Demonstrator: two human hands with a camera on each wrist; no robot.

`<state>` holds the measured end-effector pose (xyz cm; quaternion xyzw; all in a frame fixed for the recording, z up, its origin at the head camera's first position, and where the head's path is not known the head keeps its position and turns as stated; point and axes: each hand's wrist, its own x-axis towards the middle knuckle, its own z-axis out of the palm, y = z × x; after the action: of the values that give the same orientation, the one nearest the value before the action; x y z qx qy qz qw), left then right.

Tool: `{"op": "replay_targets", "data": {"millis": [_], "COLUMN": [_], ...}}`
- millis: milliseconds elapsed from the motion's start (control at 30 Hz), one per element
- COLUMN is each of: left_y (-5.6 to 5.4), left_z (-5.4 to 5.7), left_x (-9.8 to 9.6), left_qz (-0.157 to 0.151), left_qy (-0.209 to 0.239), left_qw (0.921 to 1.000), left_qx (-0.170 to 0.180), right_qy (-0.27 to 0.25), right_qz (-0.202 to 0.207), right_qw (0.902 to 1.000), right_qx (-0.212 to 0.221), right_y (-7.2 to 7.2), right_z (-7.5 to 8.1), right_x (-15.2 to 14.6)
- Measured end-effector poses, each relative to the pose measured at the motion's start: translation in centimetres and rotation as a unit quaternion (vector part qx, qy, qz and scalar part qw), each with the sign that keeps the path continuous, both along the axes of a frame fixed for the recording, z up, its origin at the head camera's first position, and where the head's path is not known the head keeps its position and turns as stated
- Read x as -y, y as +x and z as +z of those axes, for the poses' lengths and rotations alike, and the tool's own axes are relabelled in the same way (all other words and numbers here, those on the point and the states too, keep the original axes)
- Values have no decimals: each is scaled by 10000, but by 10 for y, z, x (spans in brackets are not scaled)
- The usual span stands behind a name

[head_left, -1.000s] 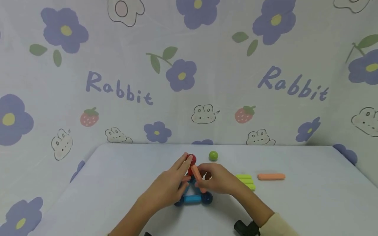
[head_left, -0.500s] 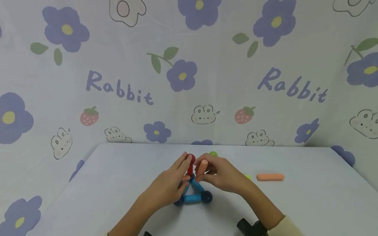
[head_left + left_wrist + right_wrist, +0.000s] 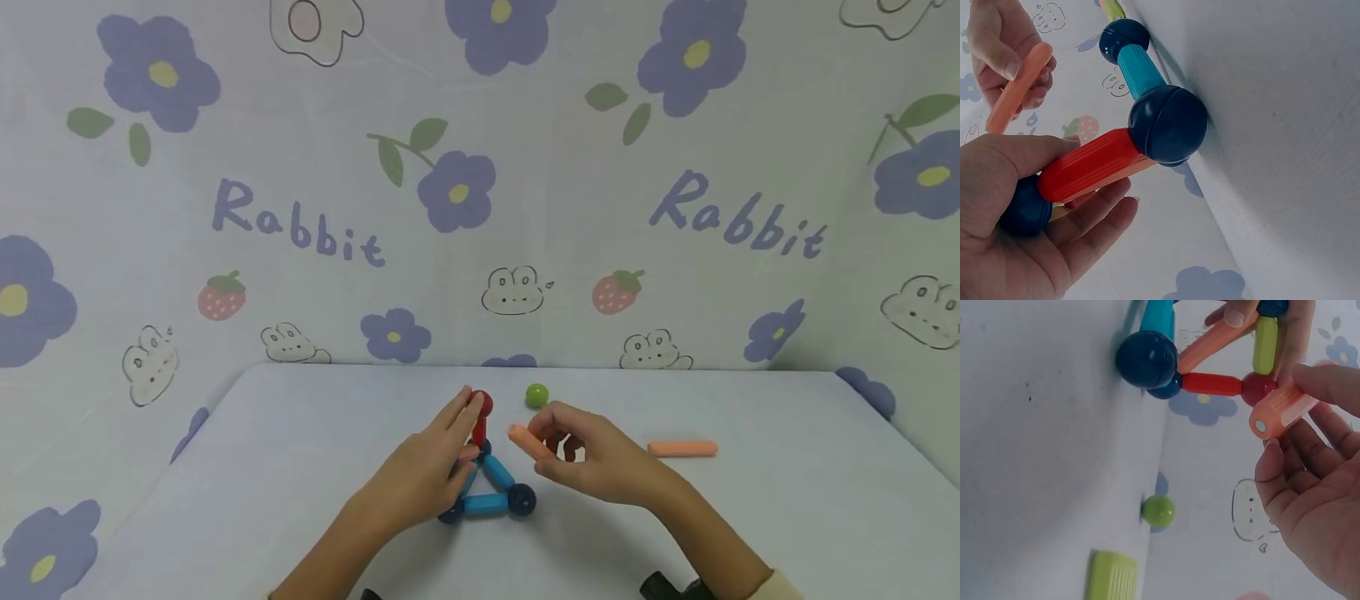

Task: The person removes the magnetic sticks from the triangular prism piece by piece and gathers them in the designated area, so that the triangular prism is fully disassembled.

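"Biggest first: where's the structure?"

"Lower centre of the head view. We'd judge it light, its rods stiff but its joints likely to part under a sideways twist, so we'd steady it by the rods rather than the balls."

"And our orange rod?"

"In the air, just right of the structure and apart from it, free end towards the upper left. Probably hard, light plastic, with grooves that should help against slipping (hardly fragile, we think). We'd pinch its sides, leaving the ends bare."

"One end shows a pale dot; perhaps a magnet."

"How are our hands?"

"Our left hand, coming in from the lower left, holds the structure, thumb along the red rod, fingers fairly straight behind. Our right hand, from the lower right, is closed to a pinch on the orange rod, thumb opposite curled fingers."
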<state>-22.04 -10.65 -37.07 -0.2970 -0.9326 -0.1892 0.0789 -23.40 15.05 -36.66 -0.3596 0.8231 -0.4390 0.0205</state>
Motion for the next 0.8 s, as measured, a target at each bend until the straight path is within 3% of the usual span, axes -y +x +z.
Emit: {"op": "replay_targets", "data": {"millis": [200, 433, 800], "left_y": [1, 1, 0], "left_z": [1, -1, -2], "left_x": [1, 0, 1], "left_qz": [6, -54, -85], "left_qy": [-6, 18, 20], "left_qw": [10000, 10000, 9999], "left_qx": [26, -54, -91], "right_qy": [414, 1067, 1529], "right_qz": [-186, -278, -604], "right_qw": [9987, 9936, 9860], "right_qx": [-245, -227, -265], "right_y": [3, 2, 7], "right_z": [2, 9, 12], "right_x": [-8, -24, -57]}}
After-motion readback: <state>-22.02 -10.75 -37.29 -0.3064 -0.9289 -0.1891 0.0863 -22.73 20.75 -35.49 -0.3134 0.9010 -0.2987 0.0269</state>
